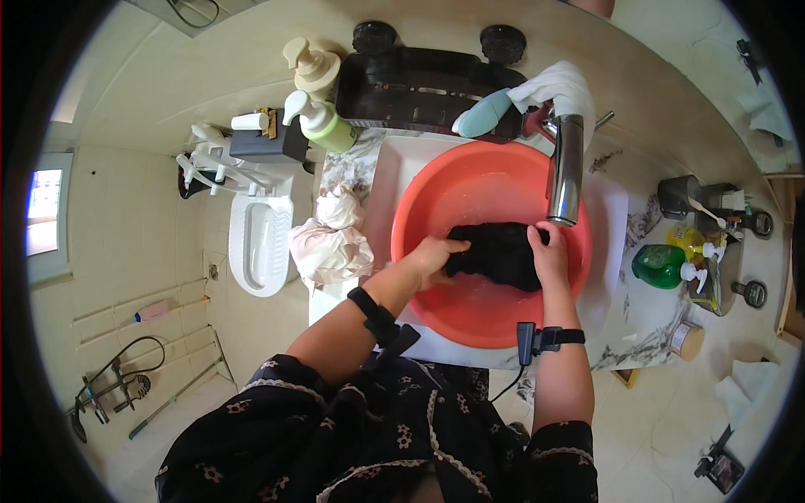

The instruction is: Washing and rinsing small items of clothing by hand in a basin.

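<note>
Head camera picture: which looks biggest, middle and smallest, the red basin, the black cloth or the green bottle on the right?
1. Red basin
2. Black cloth, gripped by left hand and right hand
3. Green bottle

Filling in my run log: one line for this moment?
left hand: grips black cloth | right hand: grips it too | cloth in red basin

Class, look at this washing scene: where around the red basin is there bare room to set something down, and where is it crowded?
Bare room: the white surface right of the red basin, before the green bottle. Crowded: crumpled cloths on the left, pump bottles and black tray behind. Both hands grip the dark cloth inside.
</note>
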